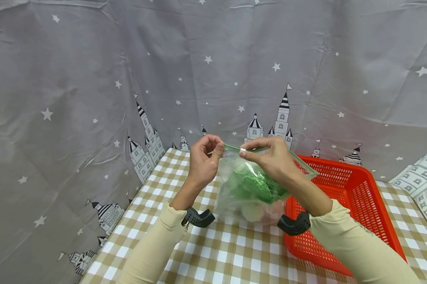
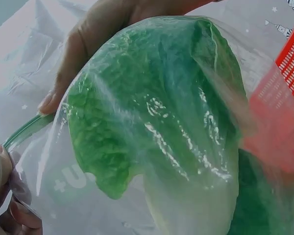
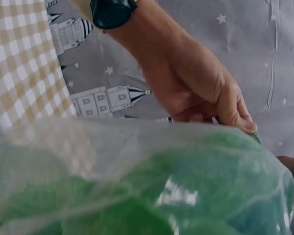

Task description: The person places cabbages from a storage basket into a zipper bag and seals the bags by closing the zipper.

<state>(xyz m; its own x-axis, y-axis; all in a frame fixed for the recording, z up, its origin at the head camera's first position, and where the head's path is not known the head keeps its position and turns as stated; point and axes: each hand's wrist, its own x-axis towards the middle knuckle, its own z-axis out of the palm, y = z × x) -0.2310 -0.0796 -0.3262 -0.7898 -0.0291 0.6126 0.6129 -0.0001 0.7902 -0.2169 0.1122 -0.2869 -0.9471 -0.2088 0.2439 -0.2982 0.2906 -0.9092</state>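
Note:
A clear zip bag [image 1: 231, 197] with a green seal strip along its top hangs between both hands over the table. Inside it is a leafy green vegetable with pale stalks [image 2: 166, 107], like a Chinese cabbage; more green leaf shows behind. My left hand [image 1: 203, 161] pinches the strip's left corner between thumb and curled fingers. The right hand [image 1: 275, 159] pinches the strip a little further right, at a small white piece on it. In the right wrist view, the bulging bag covers part of the left hand [image 3: 201, 93].
A red perforated plastic basket [image 1: 373, 205] stands at the right, under my right forearm. Brown-and-white checked cloth [image 1: 206, 256] covers the table. A grey curtain [image 1: 213, 86] printed with stars and castles hangs close behind and at the left.

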